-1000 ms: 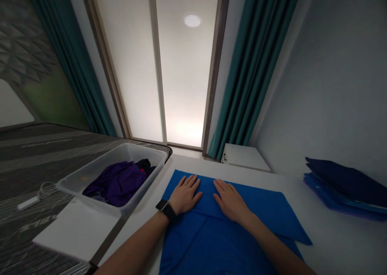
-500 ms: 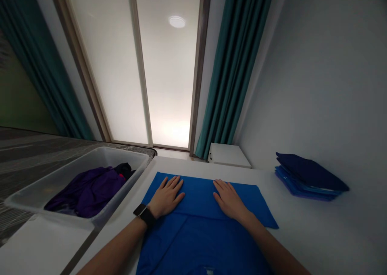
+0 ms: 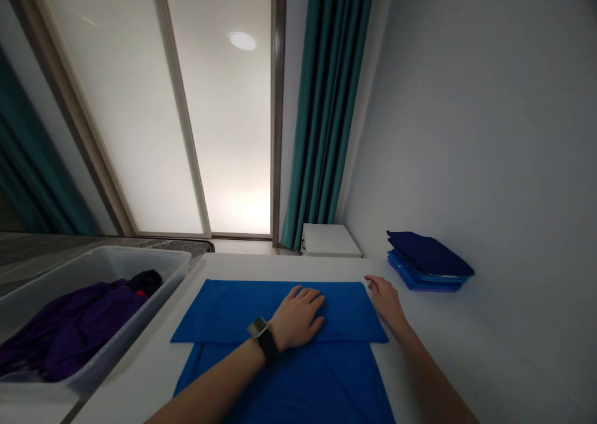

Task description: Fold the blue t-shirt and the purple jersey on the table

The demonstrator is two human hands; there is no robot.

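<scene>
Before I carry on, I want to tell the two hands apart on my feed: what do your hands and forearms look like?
Both are bare, with no gloves and no sleeves in view. The left hand has a watch with a squarish face and a black band at its wrist; the right hand has none.

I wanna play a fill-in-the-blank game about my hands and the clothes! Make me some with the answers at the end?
1. The cloth under the left hand is coloured ____.
2. The watch is worn on the ____ wrist.
3. Most of the clothing in the bin is coloured ____.
4. Of the two hands, the one nearer the stack is the ____ one.

Missing words: blue; left; purple; right.
</scene>
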